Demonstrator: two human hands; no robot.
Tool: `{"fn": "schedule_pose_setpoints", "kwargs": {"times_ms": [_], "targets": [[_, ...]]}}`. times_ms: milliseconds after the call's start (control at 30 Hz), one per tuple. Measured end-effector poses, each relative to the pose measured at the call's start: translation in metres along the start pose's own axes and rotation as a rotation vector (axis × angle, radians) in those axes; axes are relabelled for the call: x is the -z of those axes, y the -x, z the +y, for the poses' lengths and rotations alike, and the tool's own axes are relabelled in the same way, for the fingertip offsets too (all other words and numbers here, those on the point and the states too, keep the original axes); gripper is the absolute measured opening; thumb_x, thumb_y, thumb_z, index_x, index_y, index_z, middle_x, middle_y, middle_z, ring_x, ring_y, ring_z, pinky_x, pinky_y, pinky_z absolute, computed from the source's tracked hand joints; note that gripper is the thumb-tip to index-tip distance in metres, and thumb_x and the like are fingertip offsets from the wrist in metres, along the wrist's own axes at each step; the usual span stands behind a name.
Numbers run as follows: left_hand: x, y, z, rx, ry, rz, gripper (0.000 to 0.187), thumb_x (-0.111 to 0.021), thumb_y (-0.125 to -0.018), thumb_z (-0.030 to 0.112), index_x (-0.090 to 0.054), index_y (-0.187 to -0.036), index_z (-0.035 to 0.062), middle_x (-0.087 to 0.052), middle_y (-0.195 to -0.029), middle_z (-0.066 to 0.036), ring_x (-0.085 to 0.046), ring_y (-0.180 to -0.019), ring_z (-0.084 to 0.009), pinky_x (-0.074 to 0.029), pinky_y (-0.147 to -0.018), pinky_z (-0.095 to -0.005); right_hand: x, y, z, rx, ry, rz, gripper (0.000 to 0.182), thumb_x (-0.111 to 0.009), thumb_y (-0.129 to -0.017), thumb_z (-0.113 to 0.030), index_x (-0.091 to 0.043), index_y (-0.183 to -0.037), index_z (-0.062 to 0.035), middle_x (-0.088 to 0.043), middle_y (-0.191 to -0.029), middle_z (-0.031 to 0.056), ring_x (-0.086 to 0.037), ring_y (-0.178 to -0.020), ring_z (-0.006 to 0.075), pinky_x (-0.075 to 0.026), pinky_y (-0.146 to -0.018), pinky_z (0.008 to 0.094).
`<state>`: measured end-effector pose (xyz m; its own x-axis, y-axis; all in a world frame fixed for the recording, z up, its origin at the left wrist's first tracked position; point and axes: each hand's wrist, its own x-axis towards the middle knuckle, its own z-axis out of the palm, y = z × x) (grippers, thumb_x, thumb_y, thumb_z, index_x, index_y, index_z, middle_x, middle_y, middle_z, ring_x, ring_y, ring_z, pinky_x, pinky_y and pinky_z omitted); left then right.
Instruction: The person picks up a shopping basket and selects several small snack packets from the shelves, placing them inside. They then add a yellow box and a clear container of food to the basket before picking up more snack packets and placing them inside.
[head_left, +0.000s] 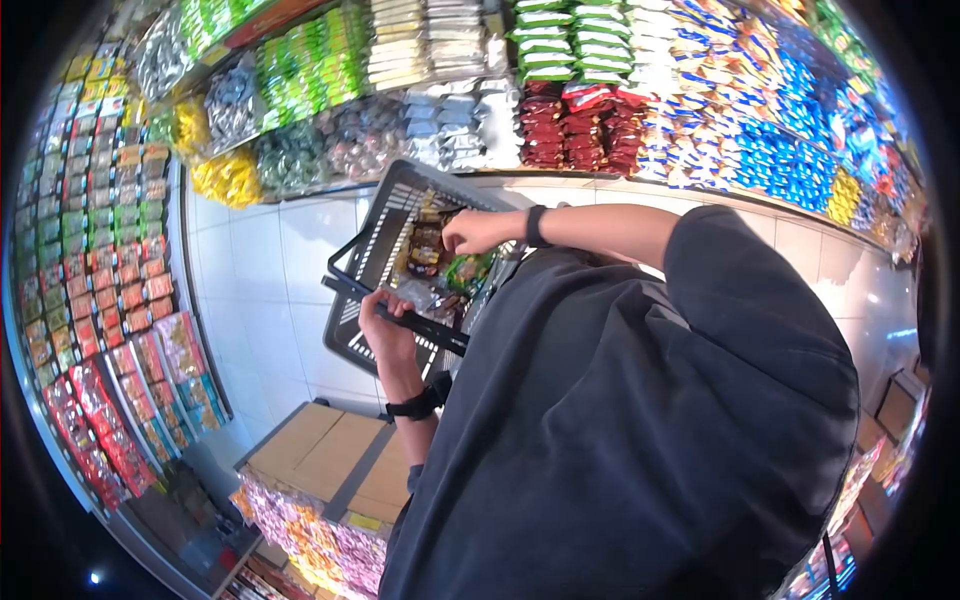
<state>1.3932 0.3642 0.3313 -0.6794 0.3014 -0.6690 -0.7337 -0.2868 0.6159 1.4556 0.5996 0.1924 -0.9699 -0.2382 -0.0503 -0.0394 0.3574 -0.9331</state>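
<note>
A dark grey shopping basket (380, 225) hangs in front of my body, with several snack packs inside. My left hand (385, 315) is wrapped round the basket's black handle (430, 328). Inside the basket's upper part, my right hand (470, 232) reaches down with its fingers curled at some brown packs (425, 250); its fingertips are partly hidden, and what they hold is too small to make out. Below it lie a green pack (466, 272) and clear plastic packs (425, 297). Both wrists wear black bands.
Shelves of bagged snacks run along the top, with dark red packs (580, 130) and blue packs (780, 165). A tall rack of small packs (110, 260) stands at the left. Cardboard boxes (320, 450) sit at the lower left, above pink packs. The floor is white tile (250, 300).
</note>
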Motion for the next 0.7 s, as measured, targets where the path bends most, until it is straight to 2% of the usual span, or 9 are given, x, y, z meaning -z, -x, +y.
{"fn": "schedule_pose_setpoints", "kwargs": {"times_ms": [133, 200, 267, 367, 467, 500, 533, 600, 700], "targets": [[0.001, 0.001, 0.001, 0.011, 0.0, -0.005, 0.013, -0.057, -0.086, 0.012, -0.047, -0.081, 0.0059, -0.04, -0.067, -0.001, -0.039, -0.058, -0.0125, -0.04, -0.062, -0.0286, 0.071, 0.075, 0.001, -0.261, 0.023, 0.665, 0.016, -0.057, -0.085, -0.01, -0.068, -0.093, -0.0019, -0.07, -0.085, 0.0165, -0.068, -0.079, 0.0273, -0.052, -0.071, 0.0381], [-0.005, 0.005, 0.0, -0.006, -0.006, 0.006, 0.013, -0.057, -0.086, 0.012, -0.047, -0.081, 0.0059, -0.04, -0.067, -0.001, -0.039, -0.058, -0.0126, -0.041, -0.062, -0.0288, 0.099, 0.107, 0.036, -0.483, 0.198, 0.753, 0.014, -0.056, -0.084, -0.007, -0.064, -0.094, -0.0014, -0.068, -0.087, 0.0173, -0.067, -0.083, 0.0308, -0.051, -0.073, 0.04], [-0.005, 0.004, -0.001, -0.036, -0.046, 0.059, 0.013, -0.057, -0.086, 0.012, -0.047, -0.081, 0.0061, -0.04, -0.067, -0.001, -0.039, -0.058, -0.0124, -0.041, -0.062, -0.0289, 0.109, 0.13, 0.087, -0.476, 0.391, 0.916, 0.018, -0.053, -0.082, -0.004, -0.059, -0.098, -0.0009, -0.064, -0.097, 0.0188, -0.063, -0.091, 0.0366, -0.05, -0.078, 0.0441], [-0.007, 0.009, -0.002, -0.047, -0.054, 0.099, 0.011, -0.057, -0.086, 0.011, -0.049, -0.081, 0.0057, -0.041, -0.067, -0.002, -0.039, -0.058, -0.0126, -0.041, -0.061, -0.0288, 0.131, 0.135, 0.096, -0.65, 0.368, 0.928, 0.031, -0.051, -0.08, -0.001, -0.052, -0.11, -0.0007, -0.057, -0.113, 0.022, -0.057, -0.103, 0.0427, -0.047, -0.087, 0.0504], [0.001, 0.007, -0.002, -0.001, 0.007, 0.113, 0.009, -0.056, -0.086, 0.011, -0.051, -0.083, 0.0045, -0.043, -0.069, -0.003, -0.039, -0.056, -0.0131, -0.042, -0.06, -0.0288, 0.15, 0.124, 0.108, -0.675, 0.54, 0.845, 0.03, -0.051, -0.079, 0.001, -0.05, -0.11, -0.0011, -0.056, -0.113, 0.0233, -0.059, -0.099, 0.0431, -0.05, -0.083, 0.0512], [0.004, 0.007, -0.002, -0.007, 0.011, 0.091, 0.009, -0.057, -0.086, 0.011, -0.051, -0.083, 0.0041, -0.043, -0.068, -0.003, -0.04, -0.055, -0.0133, -0.042, -0.059, -0.029, 0.147, 0.116, 0.161, -0.664, 0.544, 0.941, 0.027, -0.051, -0.08, 0.002, -0.05, -0.106, 0.0006, -0.056, -0.115, 0.0241, -0.062, -0.097, 0.0411, -0.052, -0.078, 0.0499], [0.0, 0.009, -0.003, -0.016, 0.013, 0.085, 0.009, -0.057, -0.086, 0.011, -0.051, -0.083, 0.0041, -0.043, -0.068, -0.003, -0.04, -0.055, -0.0133, -0.042, -0.059, -0.029, 0.153, 0.115, 0.154, -0.655, 0.546, 0.948, 0.027, -0.051, -0.08, 0.002, -0.05, -0.106, 0.0006, -0.056, -0.115, 0.0241, -0.062, -0.097, 0.0411, -0.052, -0.078, 0.0499], [-0.008, 0.017, -0.003, -0.023, 0.013, 0.145, 0.009, -0.056, -0.086, 0.011, -0.051, -0.083, 0.0038, -0.042, -0.066, -0.003, -0.04, -0.055, -0.0136, -0.042, -0.059, -0.0291, 0.165, 0.114, 0.131, -0.773, 0.756, 0.656, 0.02, -0.049, -0.082, 0.0, -0.053, -0.102, 0.0023, -0.057, -0.114, 0.0244, -0.064, -0.095, 0.0393, -0.054, -0.077, 0.0483], [0.0, 0.017, -0.005, -0.025, 0.025, 0.131, 0.009, -0.056, -0.086, 0.01, -0.051, -0.083, 0.0034, -0.042, -0.064, -0.003, -0.04, -0.055, -0.0145, -0.043, -0.06, -0.0297, 0.169, 0.111, 0.147, -0.821, 0.73, 0.674, 0.019, -0.048, -0.085, -0.004, -0.058, -0.1, 0.002, -0.063, -0.103, 0.0237, -0.066, -0.093, 0.0384, -0.055, -0.076, 0.0472]]}}
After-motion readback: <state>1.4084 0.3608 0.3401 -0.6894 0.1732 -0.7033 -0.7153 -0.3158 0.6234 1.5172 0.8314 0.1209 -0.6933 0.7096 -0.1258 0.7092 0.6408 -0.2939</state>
